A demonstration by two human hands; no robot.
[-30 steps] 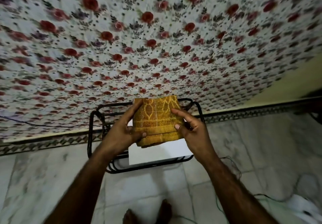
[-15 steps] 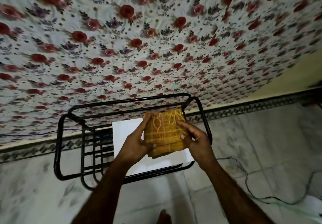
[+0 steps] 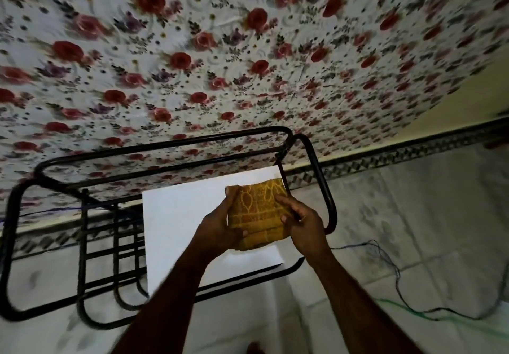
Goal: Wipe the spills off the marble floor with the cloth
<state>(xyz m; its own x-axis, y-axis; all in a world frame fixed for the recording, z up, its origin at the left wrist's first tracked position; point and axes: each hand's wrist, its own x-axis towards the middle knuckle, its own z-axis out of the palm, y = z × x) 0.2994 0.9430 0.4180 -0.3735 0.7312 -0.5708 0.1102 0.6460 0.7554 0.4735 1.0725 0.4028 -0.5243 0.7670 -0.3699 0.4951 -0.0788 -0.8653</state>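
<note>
Both hands clasp a folded mustard-yellow patterned cloth (image 3: 257, 213) in the air above a white board (image 3: 181, 216) resting on a black metal tube rack (image 3: 322, 185): the left hand (image 3: 217, 227) cups its left edge, the right hand (image 3: 304, 223) pinches its right edge. The veined marble floor (image 3: 399, 216) lies below; no spill is clearly visible. Bending down, the cloth could snag the rack, or a foot could catch the thin wires (image 3: 396, 271) trailing at right.

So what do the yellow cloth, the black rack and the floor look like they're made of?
Folded yellow patterned cloth: looks like woven terry towelling, matte, with a raised pattern and thick folds. Black tubular rack: probably painted metal, going by its thin bent tubes with a slight sheen. Pale grey-veined floor: polished marble-like stone laid in tiles, with joint lines showing.
</note>
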